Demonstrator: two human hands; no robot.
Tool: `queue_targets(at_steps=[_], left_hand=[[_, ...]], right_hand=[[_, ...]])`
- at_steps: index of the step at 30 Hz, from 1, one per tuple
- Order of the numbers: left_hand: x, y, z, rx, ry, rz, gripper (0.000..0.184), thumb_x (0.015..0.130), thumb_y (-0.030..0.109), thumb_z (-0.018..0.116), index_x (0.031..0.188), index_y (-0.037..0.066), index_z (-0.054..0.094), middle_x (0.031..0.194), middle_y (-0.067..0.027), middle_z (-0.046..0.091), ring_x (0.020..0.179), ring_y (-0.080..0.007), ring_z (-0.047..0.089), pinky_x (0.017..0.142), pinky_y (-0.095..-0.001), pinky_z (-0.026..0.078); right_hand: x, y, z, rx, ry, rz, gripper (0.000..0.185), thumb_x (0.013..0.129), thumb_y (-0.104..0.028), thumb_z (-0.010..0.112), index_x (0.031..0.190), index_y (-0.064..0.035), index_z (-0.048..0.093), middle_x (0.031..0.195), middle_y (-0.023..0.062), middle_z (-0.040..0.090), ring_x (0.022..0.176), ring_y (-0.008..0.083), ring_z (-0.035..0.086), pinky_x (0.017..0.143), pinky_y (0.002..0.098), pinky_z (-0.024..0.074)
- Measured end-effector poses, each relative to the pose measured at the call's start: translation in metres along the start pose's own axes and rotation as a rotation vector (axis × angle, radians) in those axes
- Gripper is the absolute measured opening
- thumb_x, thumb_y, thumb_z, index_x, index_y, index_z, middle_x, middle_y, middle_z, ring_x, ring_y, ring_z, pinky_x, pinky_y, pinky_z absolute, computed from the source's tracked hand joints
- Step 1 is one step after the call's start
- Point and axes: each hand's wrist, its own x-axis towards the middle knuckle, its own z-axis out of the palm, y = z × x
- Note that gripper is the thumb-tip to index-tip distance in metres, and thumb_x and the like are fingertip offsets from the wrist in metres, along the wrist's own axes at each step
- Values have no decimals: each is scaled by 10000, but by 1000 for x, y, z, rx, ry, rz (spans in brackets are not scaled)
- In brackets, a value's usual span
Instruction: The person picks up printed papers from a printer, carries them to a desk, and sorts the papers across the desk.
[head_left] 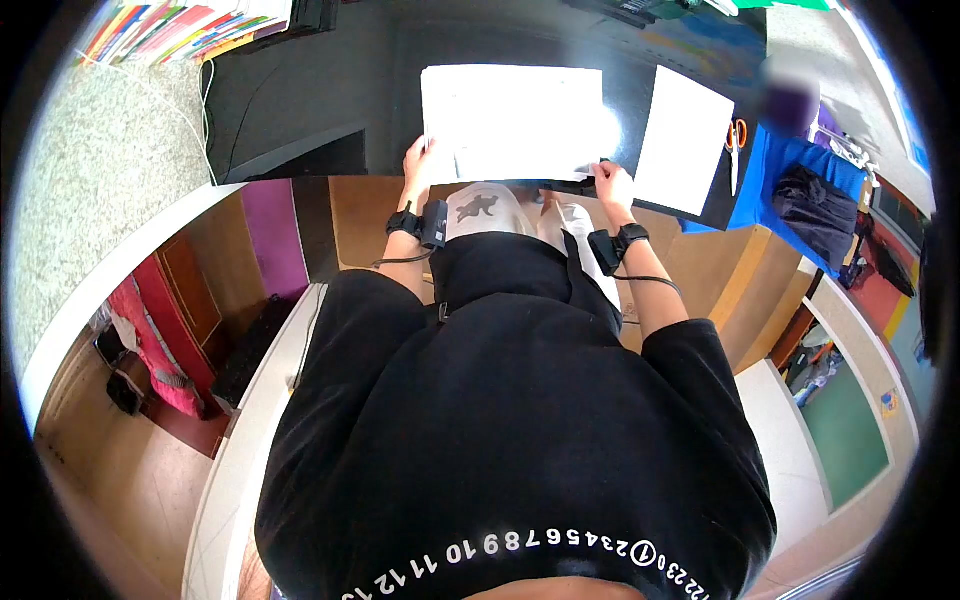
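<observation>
A wide white paper sheet [515,120] lies at the front edge of the black desk [320,90]. My left hand [417,160] grips its left edge near the lower corner, thumb on top. At the lower right corner, my right hand [612,184] pinches the same sheet. Both wrists wear black straps with small devices. Right of my right hand lies a second white sheet [684,140], touched by neither hand. Orange-handled scissors [736,150] rest beside that second sheet, blades toward me.
Books [180,30] stand in a row at the far left. A thin white cable runs along the desk's left side. A blue cloth [765,185] and a dark folded cloth [815,203] are at the right. My legs are below the desk edge.
</observation>
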Motion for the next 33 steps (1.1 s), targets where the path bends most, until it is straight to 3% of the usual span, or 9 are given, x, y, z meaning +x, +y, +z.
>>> queue_targets(at_steps=[2,5,10,13,18,25,26,31,33], left_hand=[[3,-1,-2,185,34,39,323,862,315,540,983,22,601,809,-94,640,745,-147,593,674,-297,454],[-3,16,-3,322,61,107,302,848,292,539,955,17,598,767,-135,634,705,-194,602,660,-322,459],[5,9,-5,331,50,176,286,841,286,544,934,23,606,760,-145,630,682,-205,603,643,-328,460],[10,0,-1,248,79,71,274,839,272,550,927,18,606,737,-140,620,647,-183,592,617,-317,458],[-4,17,0,110,100,-36,241,842,204,571,1003,34,628,750,-21,625,656,-93,552,585,-272,446],[35,-35,-34,-104,171,-28,237,844,227,608,949,18,649,721,8,617,599,-76,545,534,-229,446],[44,-49,-46,-84,202,0,251,837,244,615,943,19,650,711,15,614,600,-70,541,542,-229,444],[43,-44,-100,229,365,43,333,831,341,602,906,21,658,643,12,585,586,-75,495,556,-263,409],[38,-43,-115,140,416,22,343,832,353,594,866,18,660,615,-8,579,566,-88,513,541,-266,405]], right_hand=[[4,14,9,173,-41,63,199,809,-235,597,846,-43,637,802,153,649,706,291,642,656,348,494],[2,18,10,950,-208,468,100,839,-159,586,844,-61,601,812,46,637,759,169,639,693,276,480],[-14,-15,-16,850,-330,434,71,849,-77,559,906,-107,529,882,57,622,859,204,641,710,273,488],[-16,-2,-15,1285,-349,481,79,860,-51,534,912,-111,531,896,62,620,876,209,640,711,288,502],[-21,15,-28,1341,-226,490,95,864,-10,495,896,-94,527,875,80,608,841,220,636,787,332,506],[-33,41,-83,1384,-132,359,140,875,-57,504,1009,-61,463,895,82,608,869,201,620,806,316,489],[-36,44,-91,1409,-129,347,112,872,-81,520,982,-58,514,922,80,616,907,185,608,826,307,473],[-46,50,-125,1324,-53,225,343,840,-101,569,1136,15,442,952,117,609,854,191,616,795,295,480],[-50,56,-135,1297,3,205,372,842,-113,576,1154,32,432,966,113,600,855,187,615,794,295,480]])
